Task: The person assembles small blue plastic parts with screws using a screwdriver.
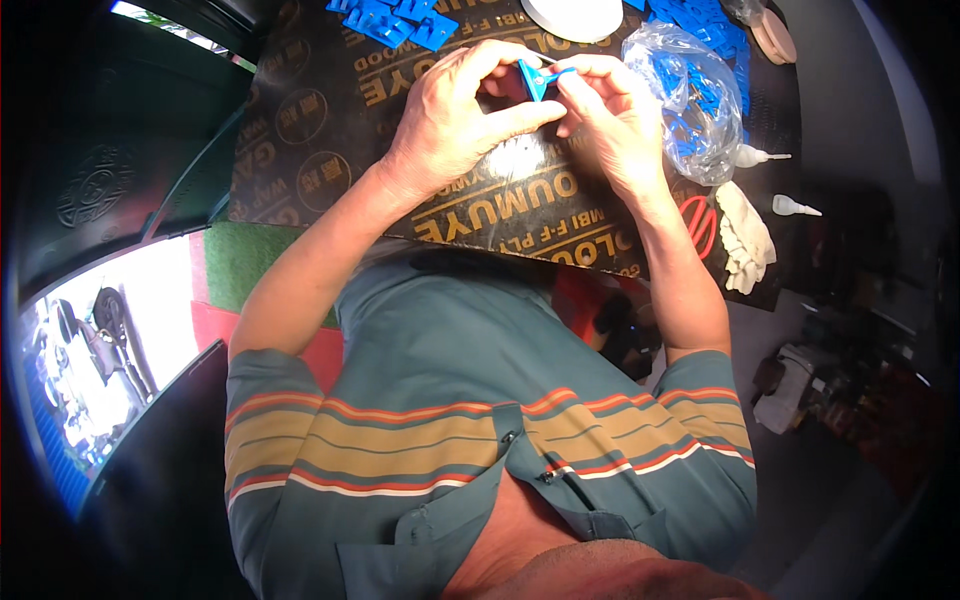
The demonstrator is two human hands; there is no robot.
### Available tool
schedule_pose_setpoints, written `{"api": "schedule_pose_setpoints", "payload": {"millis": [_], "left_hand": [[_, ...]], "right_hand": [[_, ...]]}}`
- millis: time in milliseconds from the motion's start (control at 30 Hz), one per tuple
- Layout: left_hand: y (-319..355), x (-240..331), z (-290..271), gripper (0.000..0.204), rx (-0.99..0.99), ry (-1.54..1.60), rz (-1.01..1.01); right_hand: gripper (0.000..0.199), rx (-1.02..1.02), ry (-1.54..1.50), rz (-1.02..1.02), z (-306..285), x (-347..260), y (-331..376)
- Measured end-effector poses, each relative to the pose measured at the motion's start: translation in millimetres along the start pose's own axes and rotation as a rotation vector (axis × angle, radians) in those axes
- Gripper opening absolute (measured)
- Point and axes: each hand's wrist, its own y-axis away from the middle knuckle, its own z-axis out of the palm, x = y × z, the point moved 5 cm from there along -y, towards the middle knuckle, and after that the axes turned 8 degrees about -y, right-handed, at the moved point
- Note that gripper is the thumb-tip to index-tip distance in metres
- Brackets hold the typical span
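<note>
Blue plastic piece [535,84] was pinched wide-end by the left hand [447,118] and stem-end by the right hand [617,122], probably just to keep it steady.

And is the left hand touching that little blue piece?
Touching. The head view shows the left hand holding the blue piece by its wide end, between thumb and finger.

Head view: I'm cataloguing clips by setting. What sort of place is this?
Probably a small workshop: loose blue plastic parts and a clear plastic bag of more lie on a dark printed worktop.
</note>
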Motion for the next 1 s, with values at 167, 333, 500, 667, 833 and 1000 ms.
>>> {"api": "schedule_pose_setpoints", "payload": {"millis": [167,333,500,667,833,1000], "left_hand": [[1.4,1.6,-0.8,0.038,-0.045,0.055,-0.042],[0.9,4.1,-2.9,0.039,-0.035,0.092,-0.077],[1.6,0.0,-4.9,0.041,0.004,0.100,-0.066],[1.9,1.2,0.0,0.046,-0.064,0.095,-0.073],[-0.2,0.7,3.6,0.038,-0.190,0.342,-0.196],[2.7,-10.7,5.8,0.027,-0.109,0.501,-0.247]], "right_hand": [[0.025,0.005,0.017,0.008,2.0,-3.9,0.1],[0.026,0.016,0.013,-0.005,4.1,-10.0,-0.7],[0.026,0.005,0.059,-0.008,6.0,-9.8,0.0],[0.023,0.006,0.145,-0.082,4.4,-12.8,2.0],[0.021,0.071,0.192,-0.111,2.8,-20.2,9.1],[0.022,-0.001,0.327,-0.111,12.5,-14.5,2.7]]}}
